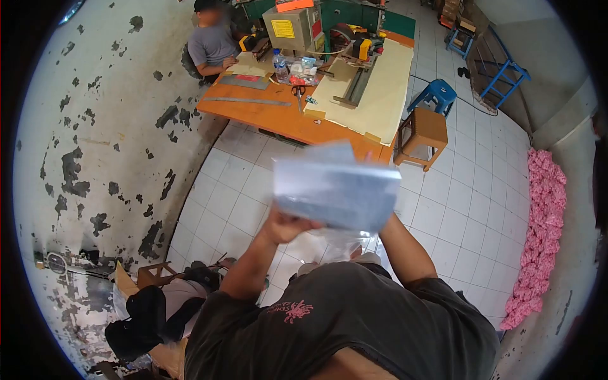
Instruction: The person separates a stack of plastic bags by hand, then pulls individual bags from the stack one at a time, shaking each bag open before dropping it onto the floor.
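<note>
A grey-blue sheet-like bundle (335,193), blurred by motion, is held up in front of my body. My left hand (288,225) grips its lower left edge, with the fingers partly under it. Behind the bundle's right side, my right hand (386,221) is mostly hidden, so its fingers do not show. Clear plastic (345,244) hangs just below the bundle, between my forearms.
Ahead stands an orange table (253,113) with a machine, a bottle, scissors and a long metal piece. A person (215,44) sits at its left. Brown (424,130) and blue stools (436,95) stand right of it. Pink bundles (538,234) line the right wall.
</note>
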Demonstrator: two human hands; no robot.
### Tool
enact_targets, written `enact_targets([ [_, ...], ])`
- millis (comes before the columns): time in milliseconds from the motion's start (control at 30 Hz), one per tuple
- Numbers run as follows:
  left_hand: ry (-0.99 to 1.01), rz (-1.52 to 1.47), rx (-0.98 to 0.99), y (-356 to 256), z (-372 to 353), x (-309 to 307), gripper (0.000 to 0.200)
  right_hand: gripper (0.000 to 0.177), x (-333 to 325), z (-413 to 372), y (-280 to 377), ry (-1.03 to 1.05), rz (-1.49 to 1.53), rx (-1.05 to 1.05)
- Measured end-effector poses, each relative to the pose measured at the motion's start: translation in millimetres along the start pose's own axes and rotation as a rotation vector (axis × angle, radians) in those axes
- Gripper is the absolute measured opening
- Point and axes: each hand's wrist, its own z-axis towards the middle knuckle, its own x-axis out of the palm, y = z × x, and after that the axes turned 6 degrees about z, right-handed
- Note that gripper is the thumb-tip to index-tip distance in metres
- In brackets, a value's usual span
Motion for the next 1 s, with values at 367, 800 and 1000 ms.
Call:
enact_targets([
  [367,0.471,0.073,-0.07,16,-41,-17,0.034,0.055,-43,42,-25,-0.292,0.697,0.685],
  [800,0.557,0.511,0.2,-38,-69,-36,0.041,0.052,117,59,134,-0.278,-0.243,0.015],
  [1000,-0.389,-0.511,-0.08,77,-74,-124,0.053,0.051,126,34,140,-0.236,-0.314,-0.219],
])
